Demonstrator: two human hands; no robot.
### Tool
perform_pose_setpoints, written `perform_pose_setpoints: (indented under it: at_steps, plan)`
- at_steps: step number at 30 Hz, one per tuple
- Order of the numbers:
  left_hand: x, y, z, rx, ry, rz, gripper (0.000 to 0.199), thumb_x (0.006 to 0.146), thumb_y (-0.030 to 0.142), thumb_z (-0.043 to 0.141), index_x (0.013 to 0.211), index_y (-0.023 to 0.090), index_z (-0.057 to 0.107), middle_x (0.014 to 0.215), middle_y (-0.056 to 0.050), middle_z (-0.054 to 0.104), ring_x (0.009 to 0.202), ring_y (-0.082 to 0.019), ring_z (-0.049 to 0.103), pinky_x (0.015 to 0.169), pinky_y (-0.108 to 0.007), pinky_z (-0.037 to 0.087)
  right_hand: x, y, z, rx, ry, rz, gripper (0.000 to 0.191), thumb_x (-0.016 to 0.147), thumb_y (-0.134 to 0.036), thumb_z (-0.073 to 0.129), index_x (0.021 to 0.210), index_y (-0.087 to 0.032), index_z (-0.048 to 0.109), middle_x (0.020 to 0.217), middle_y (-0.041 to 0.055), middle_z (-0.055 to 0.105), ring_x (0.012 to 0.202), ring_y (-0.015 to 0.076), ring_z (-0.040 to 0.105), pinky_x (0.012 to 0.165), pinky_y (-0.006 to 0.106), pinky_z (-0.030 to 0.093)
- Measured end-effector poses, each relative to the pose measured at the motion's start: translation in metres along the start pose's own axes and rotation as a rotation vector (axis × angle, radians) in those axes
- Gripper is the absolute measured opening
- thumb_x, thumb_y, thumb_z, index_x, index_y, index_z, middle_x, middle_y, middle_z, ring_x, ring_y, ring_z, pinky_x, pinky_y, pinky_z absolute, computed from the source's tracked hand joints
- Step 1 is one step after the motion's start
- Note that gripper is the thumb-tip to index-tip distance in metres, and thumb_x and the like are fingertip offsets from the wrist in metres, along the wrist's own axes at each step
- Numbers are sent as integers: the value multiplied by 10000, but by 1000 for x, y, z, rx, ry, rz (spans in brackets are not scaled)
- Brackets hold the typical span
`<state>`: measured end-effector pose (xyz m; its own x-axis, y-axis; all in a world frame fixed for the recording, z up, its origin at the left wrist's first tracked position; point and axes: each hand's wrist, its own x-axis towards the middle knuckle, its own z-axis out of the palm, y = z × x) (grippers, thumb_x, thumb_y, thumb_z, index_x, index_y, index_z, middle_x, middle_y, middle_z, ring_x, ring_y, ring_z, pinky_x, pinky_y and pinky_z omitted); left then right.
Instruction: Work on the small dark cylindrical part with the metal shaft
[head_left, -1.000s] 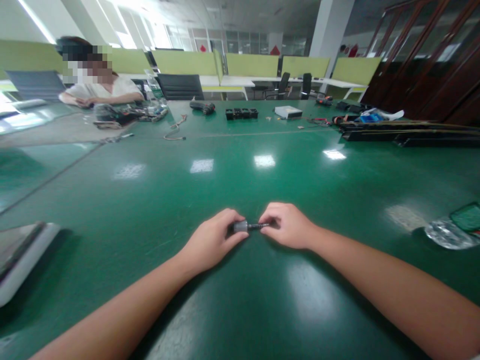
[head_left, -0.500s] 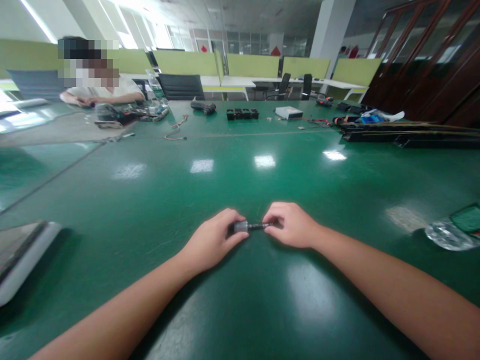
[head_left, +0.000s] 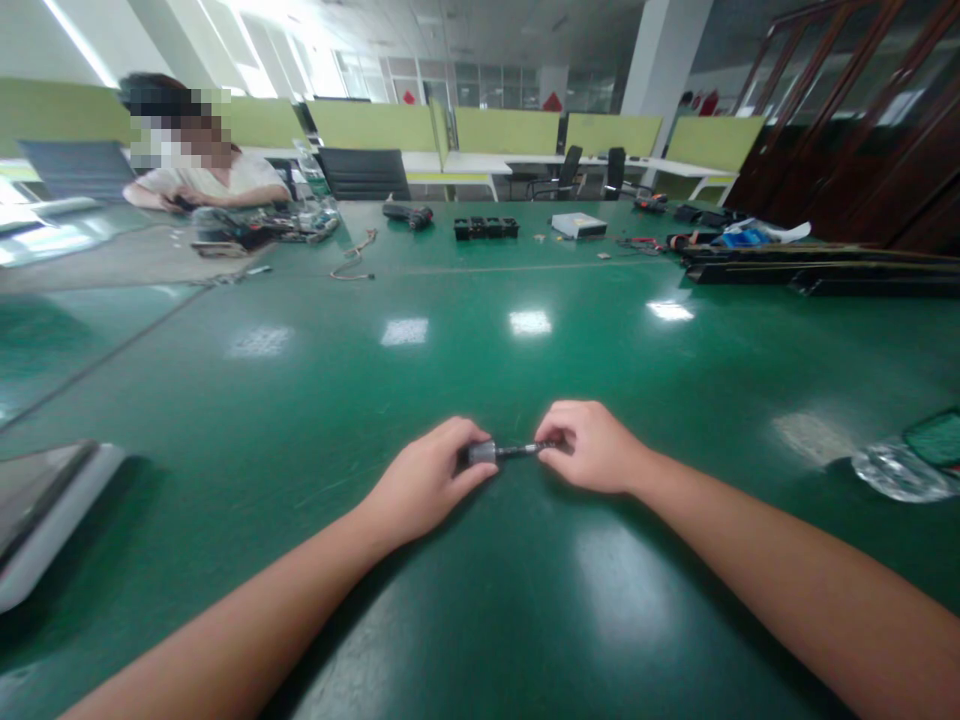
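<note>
Just above the green table, my left hand (head_left: 427,480) is closed around a short, grey, see-through cylinder (head_left: 481,453), thumb on the near side and fingers on the far side. A thin dark rod (head_left: 517,451) with pale marks runs from the cylinder's right end toward my right hand (head_left: 589,447). The thumb and fingertips of that hand pinch the rod's far end, which they partly hide. Cylinder and rod lie in one line, roughly level. I cannot tell what kind of tool or part they form.
A clear bottle (head_left: 900,470) lies at the right edge, and a pale, flat-topped object (head_left: 67,510) stands at left. Across the green table (head_left: 480,340) are a black slotted block (head_left: 486,228), a white box (head_left: 577,225), a cable (head_left: 351,265) and black rails (head_left: 810,270). A person (head_left: 210,185) sits far left.
My right hand has shifted slightly right, away from the cylinder, and more of the dark rod shows between the hands. My left hand has stayed in place.
</note>
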<state>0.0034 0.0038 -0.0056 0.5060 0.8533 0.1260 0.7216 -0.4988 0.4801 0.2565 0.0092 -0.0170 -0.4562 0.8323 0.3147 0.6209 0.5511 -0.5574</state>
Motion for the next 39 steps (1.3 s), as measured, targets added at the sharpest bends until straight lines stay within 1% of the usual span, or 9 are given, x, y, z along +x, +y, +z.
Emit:
perform_pose_setpoints:
  at_steps: [6, 13, 19, 23, 27, 33, 35, 37, 39]
  plan:
    - [0, 1, -1, -7, -1, 7, 243, 896, 406, 605, 1055, 224, 634, 880, -19, 638, 776, -189, 605, 760, -312, 488, -1, -1, -1, -4, 19, 32, 59, 735, -125, 684, 779, -164, 692, 707, 0, 604, 637, 117, 530, 598, 241, 392]
    - [0, 2, -2, -10, -4, -4, 250, 897, 420, 601, 1048, 224, 632, 886, -21, 640, 782, -193, 605, 765, -316, 487, -1, 0, 0, 4, -10, 8, 73, 731, -108, 688, 779, -164, 686, 718, 5, 607, 653, 125, 537, 617, 248, 399]
    - [1, 2, -1, -4, -11, -9, 231, 896, 401, 610, 1047, 227, 625, 894, -15, 639, 775, -188, 605, 759, -306, 480, 0, 2, 2, 19, -19, -18, 65, 747, -129, 699, 802, -164, 702, 746, 7, 616, 678, 122, 549, 631, 244, 396]
    - [0, 1, 0, -13, -16, -10, 227, 904, 398, 602, 1055, 230, 624, 919, -17, 646, 786, -187, 608, 770, -308, 480, 0, 2, 4, 27, -20, -40, 62, 762, -142, 710, 819, -166, 719, 749, 6, 629, 663, 116, 538, 626, 241, 387]
    - [0, 2, -1, -20, -11, -9, 238, 905, 409, 597, 1056, 228, 631, 939, -24, 656, 801, -191, 612, 779, -314, 484, 2, 3, 4, 23, -15, -72, 73, 793, -159, 710, 861, -175, 733, 787, 14, 663, 698, 123, 557, 666, 250, 399]
    - [1, 2, -1, -16, -13, -19, 247, 901, 416, 593, 1055, 226, 628, 930, -28, 658, 808, -199, 619, 777, -320, 492, 2, 0, 8, 19, 1, -80, 85, 810, -189, 717, 893, -187, 734, 816, 17, 687, 721, 131, 570, 704, 263, 407]
    - [0, 1, 0, -20, -13, -14, 244, 898, 407, 594, 1061, 229, 626, 943, -29, 661, 816, -199, 620, 778, -318, 493, 2, -4, 11, 64, -1, -65, 161, 794, -164, 720, 952, -193, 727, 823, 9, 699, 687, 121, 554, 703, 260, 411]
    - [0, 0, 0, -21, -11, -9, 241, 896, 400, 594, 1063, 229, 626, 951, -29, 662, 819, -197, 620, 776, -314, 492, 1, -8, 13, 148, -21, -32, 344, 766, -121, 719, 1097, -210, 693, 872, -3, 725, 607, 95, 513, 689, 253, 420]
    - [1, 0, 1, -16, -7, -6, 245, 897, 403, 592, 1066, 229, 627, 941, -26, 660, 814, -195, 619, 772, -312, 490, 0, -11, 14, 230, -45, 15, 491, 744, -102, 714, 1214, -220, 637, 950, -1, 740, 534, 70, 458, 645, 243, 419]
